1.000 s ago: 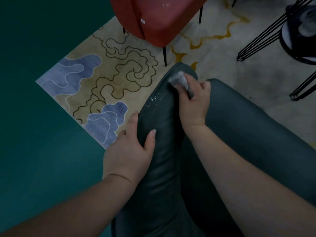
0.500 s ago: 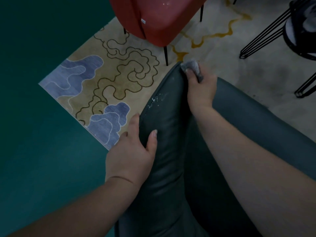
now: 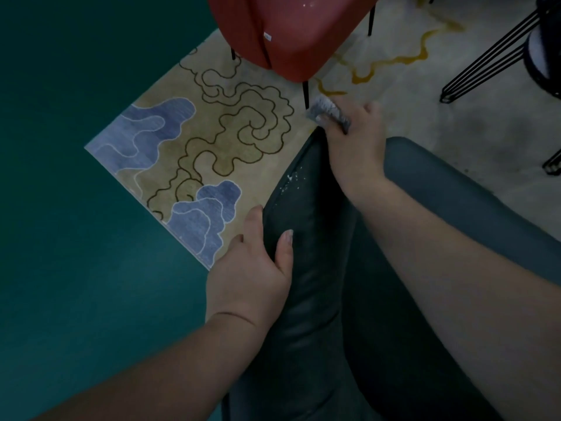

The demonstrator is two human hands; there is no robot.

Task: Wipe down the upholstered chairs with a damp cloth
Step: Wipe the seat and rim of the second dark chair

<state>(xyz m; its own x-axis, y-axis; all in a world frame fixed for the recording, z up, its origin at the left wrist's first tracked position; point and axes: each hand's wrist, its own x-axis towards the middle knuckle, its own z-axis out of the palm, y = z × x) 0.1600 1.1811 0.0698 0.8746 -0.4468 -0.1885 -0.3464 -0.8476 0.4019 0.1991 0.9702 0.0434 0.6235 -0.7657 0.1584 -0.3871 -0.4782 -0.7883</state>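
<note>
The left hand (image 3: 252, 268) grips the dark chair (image 3: 306, 299) along its edge, steadying it. White specks (image 3: 288, 185) lie just ahead on the upholstery. The right hand (image 3: 355, 141), closed on the cloth (image 3: 328, 113), is at the chair's far tip. Likely next: wiping those specks. The red chair (image 3: 291, 28) stands close beyond.

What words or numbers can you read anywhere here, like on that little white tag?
None can be read.
The small white tag on the red upholstered chair is too small and blurred to show any writing.
The grey damp cloth and the patterned beige and blue rug carry no letters.
</note>
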